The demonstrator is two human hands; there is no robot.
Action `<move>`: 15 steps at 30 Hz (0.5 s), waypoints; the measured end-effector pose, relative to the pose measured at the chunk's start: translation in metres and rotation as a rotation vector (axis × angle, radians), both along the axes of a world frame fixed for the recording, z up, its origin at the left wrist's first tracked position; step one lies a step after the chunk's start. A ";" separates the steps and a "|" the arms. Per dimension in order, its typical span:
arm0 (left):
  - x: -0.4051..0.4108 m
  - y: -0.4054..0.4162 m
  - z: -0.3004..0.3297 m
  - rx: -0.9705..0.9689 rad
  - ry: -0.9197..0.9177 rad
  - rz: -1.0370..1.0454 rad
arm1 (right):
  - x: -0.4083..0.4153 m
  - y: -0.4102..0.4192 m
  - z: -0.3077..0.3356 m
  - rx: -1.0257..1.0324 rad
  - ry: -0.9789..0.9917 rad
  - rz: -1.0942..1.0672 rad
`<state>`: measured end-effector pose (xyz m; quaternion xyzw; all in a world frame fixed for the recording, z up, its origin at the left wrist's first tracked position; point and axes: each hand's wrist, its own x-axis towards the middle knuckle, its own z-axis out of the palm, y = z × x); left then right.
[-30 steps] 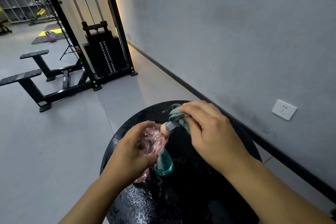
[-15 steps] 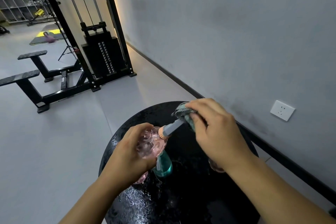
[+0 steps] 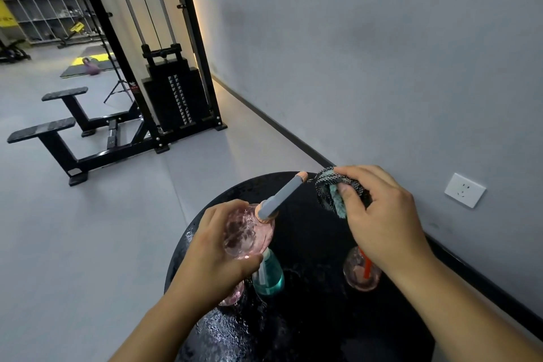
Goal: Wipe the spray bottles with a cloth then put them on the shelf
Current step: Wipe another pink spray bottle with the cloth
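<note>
The left hand [image 3: 217,256] has its grip closed around the body of a pink clear spray bottle [image 3: 248,233], held tilted above the round black table [image 3: 308,332] with its grey nozzle stem [image 3: 282,197] pointing up and away toward the wall. The right hand's [image 3: 382,214] grip is closed on a bunched cloth [image 3: 332,191], dark patterned outside and teal inside, pinched between thumb and fingers. The cloth sits just beside the peach tip of the stem; whether it touches the tip cannot be told.

On the table, a teal spray bottle [image 3: 269,276] stands below the held bottle, partly hidden by the left hand. Another pink bottle [image 3: 232,295] shows just to the left of the teal one, mostly covered by the wrist. A third pink bottle with a red-orange stem [image 3: 363,272] stands on the wall side of the table, under the right hand. The tabletop looks wet, with droplets near its front edge.
</note>
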<state>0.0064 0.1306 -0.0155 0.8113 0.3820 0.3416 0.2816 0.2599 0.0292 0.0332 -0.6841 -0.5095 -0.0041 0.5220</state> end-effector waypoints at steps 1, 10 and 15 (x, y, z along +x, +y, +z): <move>0.001 -0.001 0.001 -0.040 -0.032 -0.004 | 0.000 0.000 0.000 0.004 0.005 0.003; 0.006 0.006 0.016 -0.616 -0.581 -0.169 | -0.004 0.001 -0.003 0.025 0.024 0.045; 0.013 0.004 0.018 -0.776 -0.740 -0.181 | -0.007 0.001 -0.003 0.032 0.050 0.070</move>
